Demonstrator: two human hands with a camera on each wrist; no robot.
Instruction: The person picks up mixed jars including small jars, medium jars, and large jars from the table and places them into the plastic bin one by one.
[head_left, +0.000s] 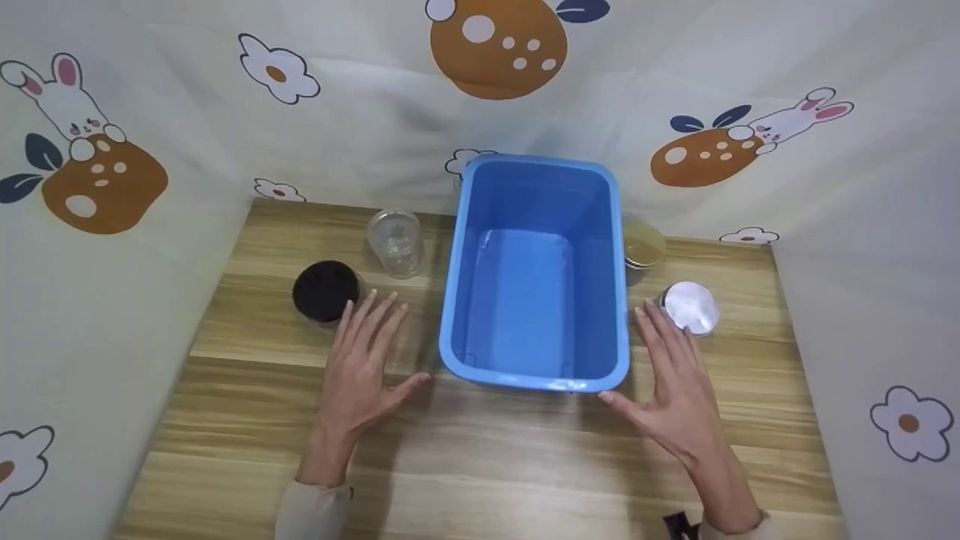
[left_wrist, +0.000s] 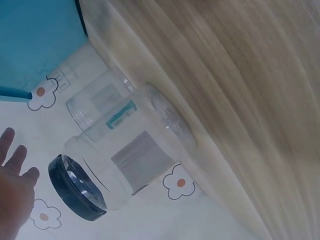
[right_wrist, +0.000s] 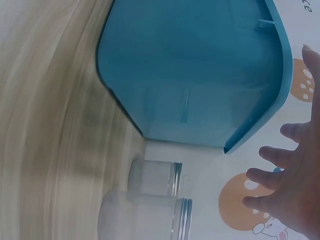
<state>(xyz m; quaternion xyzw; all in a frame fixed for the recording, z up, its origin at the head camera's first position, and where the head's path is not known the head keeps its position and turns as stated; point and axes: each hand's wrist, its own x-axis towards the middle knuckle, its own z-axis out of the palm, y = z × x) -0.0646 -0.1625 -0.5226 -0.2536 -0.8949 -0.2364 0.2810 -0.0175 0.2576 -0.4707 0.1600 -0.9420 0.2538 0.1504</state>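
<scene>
A blue plastic bin (head_left: pixel 525 300) stands upright on the table with nothing inside it. My left hand (head_left: pixel 360 382), fingers spread and straight, hovers left of the bin beside a clear jar with a black lid (head_left: pixel 325 291). Behind that jar is an uncovered clear container (head_left: pixel 396 244). To the bin's right, my right hand (head_left: pixel 679 405) is spread too, thumb close to the bin's front corner; the right wrist view shows it apart from the bin. Near its fingertips stands a silver-lidded clear jar (right_wrist: pixel 140 217). A gold-lidded jar (head_left: pixel 645 241) is partly hidden by the bin.
The wood-grain table (head_left: pixel 480 465) extends in front of the bin. A pale cloth (head_left: pixel 360 112) printed with rabbits, oranges and flowers hangs around the back and both sides. A small dark object (head_left: pixel 679 525) shows by the right sleeve.
</scene>
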